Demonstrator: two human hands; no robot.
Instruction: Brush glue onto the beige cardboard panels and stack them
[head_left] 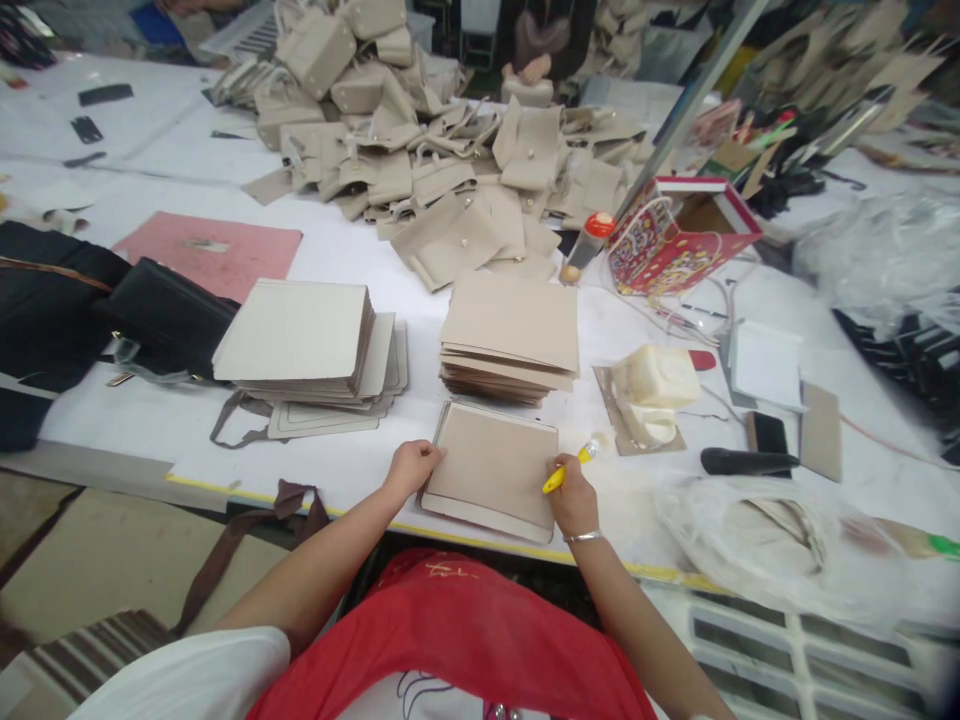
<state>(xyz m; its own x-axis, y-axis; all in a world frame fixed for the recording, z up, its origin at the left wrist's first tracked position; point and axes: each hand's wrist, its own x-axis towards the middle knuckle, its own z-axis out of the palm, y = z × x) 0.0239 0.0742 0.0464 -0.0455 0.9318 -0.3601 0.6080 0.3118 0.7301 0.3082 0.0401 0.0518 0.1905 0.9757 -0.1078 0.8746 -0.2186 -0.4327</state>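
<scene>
In front of me a beige rectangular panel [491, 465] lies on top of pale grey boards [517, 530] whose edges stick out beneath it. My left hand [415, 467] is closed at the panel's left edge, thumb and fingertips pinching it. My right hand [576, 500] grips a yellow-handled brush [556, 479], bristles pointing up and right, and rests against the panel's right edge. Just behind is a stack of beige panels [510, 320]. To the left stands a stack of pale grey boards [292, 330]. A cut-open white plastic container [654, 380] sits to the right.
Beige bag pieces [450, 150] heap up at the back, with a person's hand [535, 69] beyond. A red patterned box [686, 240], a red-capped bottle [589, 247] and a plastic bag [780, 550] are on the right. Black bags [165, 320] and a pink sheet [214, 250] lie left.
</scene>
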